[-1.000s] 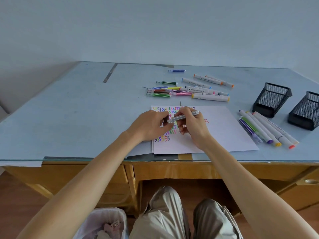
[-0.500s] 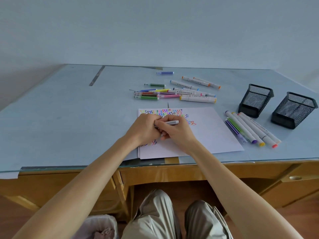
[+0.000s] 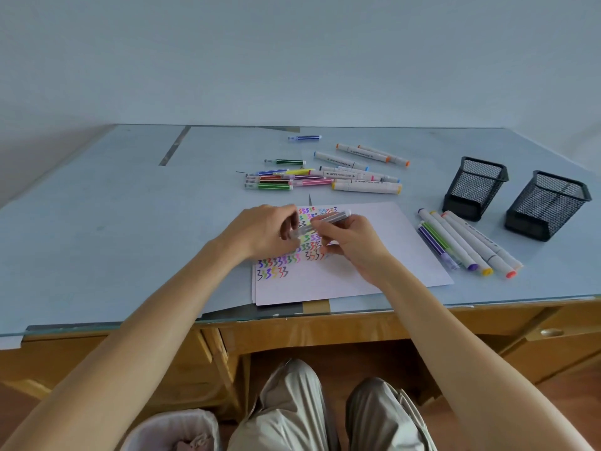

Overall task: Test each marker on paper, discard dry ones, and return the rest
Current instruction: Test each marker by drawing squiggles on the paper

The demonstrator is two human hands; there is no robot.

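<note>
Marker (image 3: 325, 220) held just above the paper (image 3: 374, 255), long axis running left-near to right-far between the hands: right hand (image 3: 353, 245) grips its barrel, left hand (image 3: 270, 231) pinches the nearer-left end.

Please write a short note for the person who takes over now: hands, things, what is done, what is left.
Left hand and right hand both hold one grey marker over the paper.
Paper carries many coloured test squiggles.
Tested markers, it seems: row right of the paper.
Probably untested: pile behind the paper.
Both mesh cups look empty.
Bin is by the knees.
Left: test the rest, bin dry ones, return the others.
</note>
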